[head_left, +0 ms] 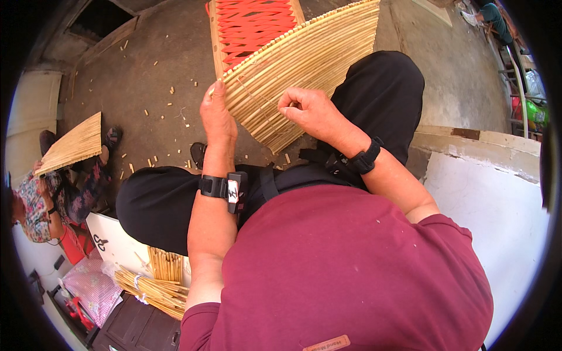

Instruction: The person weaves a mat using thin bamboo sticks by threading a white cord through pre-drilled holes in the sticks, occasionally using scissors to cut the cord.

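A mat of straw-coloured sticks [316, 55], with thread lines across it, rests slanted between my knees. My left hand [219, 120] is closed on the mat's left end, thumb up along its edge. My right hand [307, 111] is over the lower part of the mat near a thread line, fingers curled into a pinch; what is in them, if anything, I cannot make out. Behind the mat stands a wooden frame woven with red straps [252, 26].
At left a seated co-worker [47, 199] holds another mat [70, 140]. Cut stick bits [172, 90] litter the floor. By my left side are stick bundles [149, 286] and scissors [99, 240] on a white board. Another person [492, 20] and a rack [521, 99] are at right.
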{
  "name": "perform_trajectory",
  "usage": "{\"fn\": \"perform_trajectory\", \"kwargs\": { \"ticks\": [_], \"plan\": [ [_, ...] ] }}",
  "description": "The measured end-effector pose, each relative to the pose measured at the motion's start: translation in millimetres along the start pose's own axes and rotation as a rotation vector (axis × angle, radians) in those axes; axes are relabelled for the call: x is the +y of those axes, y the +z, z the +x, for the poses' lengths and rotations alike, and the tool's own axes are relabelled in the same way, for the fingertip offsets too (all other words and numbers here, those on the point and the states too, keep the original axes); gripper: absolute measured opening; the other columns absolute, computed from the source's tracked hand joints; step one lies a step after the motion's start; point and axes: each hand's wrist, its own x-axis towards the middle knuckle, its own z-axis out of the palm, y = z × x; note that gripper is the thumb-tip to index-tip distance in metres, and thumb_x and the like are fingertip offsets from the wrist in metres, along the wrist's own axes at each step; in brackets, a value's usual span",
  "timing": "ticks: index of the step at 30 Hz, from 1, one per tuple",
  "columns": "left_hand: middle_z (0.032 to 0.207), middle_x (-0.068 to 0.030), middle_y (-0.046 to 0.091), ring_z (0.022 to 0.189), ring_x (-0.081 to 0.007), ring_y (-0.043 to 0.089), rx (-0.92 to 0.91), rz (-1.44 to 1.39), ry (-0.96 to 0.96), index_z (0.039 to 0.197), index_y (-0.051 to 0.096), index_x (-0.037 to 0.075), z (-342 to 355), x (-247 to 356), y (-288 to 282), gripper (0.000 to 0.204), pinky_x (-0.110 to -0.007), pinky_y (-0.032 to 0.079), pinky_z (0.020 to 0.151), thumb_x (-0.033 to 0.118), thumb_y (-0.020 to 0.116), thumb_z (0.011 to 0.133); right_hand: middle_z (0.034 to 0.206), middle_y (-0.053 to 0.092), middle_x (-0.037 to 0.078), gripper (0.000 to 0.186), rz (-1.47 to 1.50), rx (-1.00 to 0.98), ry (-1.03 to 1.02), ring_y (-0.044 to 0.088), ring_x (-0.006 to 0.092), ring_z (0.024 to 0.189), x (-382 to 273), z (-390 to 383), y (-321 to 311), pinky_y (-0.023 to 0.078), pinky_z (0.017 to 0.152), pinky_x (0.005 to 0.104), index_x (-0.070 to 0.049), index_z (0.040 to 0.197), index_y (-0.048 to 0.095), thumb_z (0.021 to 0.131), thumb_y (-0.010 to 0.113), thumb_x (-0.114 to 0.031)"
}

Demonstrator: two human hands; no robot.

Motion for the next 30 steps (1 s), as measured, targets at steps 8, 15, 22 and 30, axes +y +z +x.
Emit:
{"fn": "perform_trajectory", "kwargs": {
  "ticks": [8, 15, 22, 30],
  "plan": [
    [0.112, -0.0150, 0.064, 0.101, -0.0238, 0.063, 0.073, -0.205, 0.044, 0.116, 0.053, -0.006, 4, 20, -5, 0.048, -0.037, 0.049, 0.092, 0.036, 0.060, 0.093, 0.067, 0.052, 0.000, 0.008, 0.088, 0.043, -0.054, 0.048, 0.0071, 0.062, 8, -4, -6, 0.040, 0.056, 0.0253, -0.001, 0.084, 0.059, 0.084, 0.060, -0.009],
    [0.135, -0.0179, 0.051, 0.124, -0.0311, 0.049, 0.222, -0.497, 0.006, 0.131, 0.045, -0.005, 8, 0, -19, 0.058, -0.047, 0.039, 0.105, 0.041, 0.047, 0.097, 0.072, 0.057, -0.002, 0.005, 0.249, 0.149, 0.019, 0.051, 0.0043, 0.056, 14, -10, -11, 0.040, 0.051, 0.0200, -0.002, 0.088, 0.063, 0.090, 0.059, -0.005],
    [0.131, -0.0197, 0.053, 0.118, -0.0307, 0.054, 0.325, -0.543, -0.081, 0.132, 0.040, -0.006, 11, -34, -38, 0.054, -0.044, 0.044, 0.101, 0.038, 0.041, 0.101, 0.084, 0.064, 0.008, 0.005, 0.578, 0.230, -0.194, 0.062, 0.0124, 0.063, -71, -13, -31, 0.051, 0.053, 0.0237, -0.003, 0.098, 0.056, 0.095, 0.053, -0.006],
    [0.132, -0.0191, 0.052, 0.117, -0.0299, 0.056, 0.378, -0.476, -0.135, 0.132, 0.040, -0.006, 8, -27, -27, 0.054, -0.044, 0.046, 0.099, 0.039, 0.037, 0.102, 0.084, 0.066, 0.010, 0.017, 0.201, 0.568, -1.216, 0.064, 0.0252, 0.077, -160, -11, -140, 0.040, 0.101, 0.0574, -0.002, 0.097, 0.060, 0.098, 0.046, -0.012]
  ]
}}
